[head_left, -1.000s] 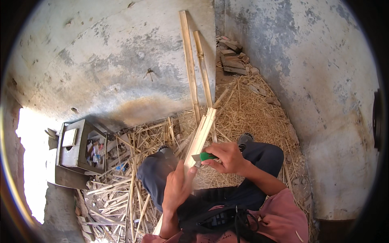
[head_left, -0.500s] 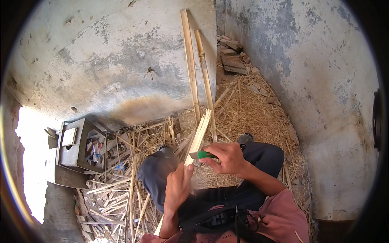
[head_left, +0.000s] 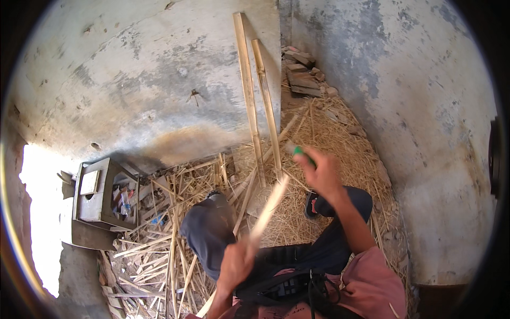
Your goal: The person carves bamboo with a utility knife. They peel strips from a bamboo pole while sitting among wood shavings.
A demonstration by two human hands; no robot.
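My left hand (head_left: 237,266) is closed round a long pale split-bamboo strip (head_left: 270,207), which slants up and away over my lap, blurred by motion. The strip's lower end comes out below my left forearm. Up and to the right, my right hand (head_left: 323,173) grips a green-handled knife (head_left: 302,154). Its short blade points up and left, smeared by movement, and stands apart from the strip's far tip. My legs in dark trousers are bent on either side.
Two split bamboo lengths (head_left: 246,80) lean against the stained wall (head_left: 133,80). Bamboo strips (head_left: 146,266) lie heaped at left beside a wooden box (head_left: 98,191) holding odds and ends. Shavings (head_left: 340,138) cover the floor ahead and right. Bricks (head_left: 304,80) are piled in the corner.
My right hand has lifted the knife off the strip and moved it up and right. The strip's far end has swung right and down; my left hand has shifted slightly lower.
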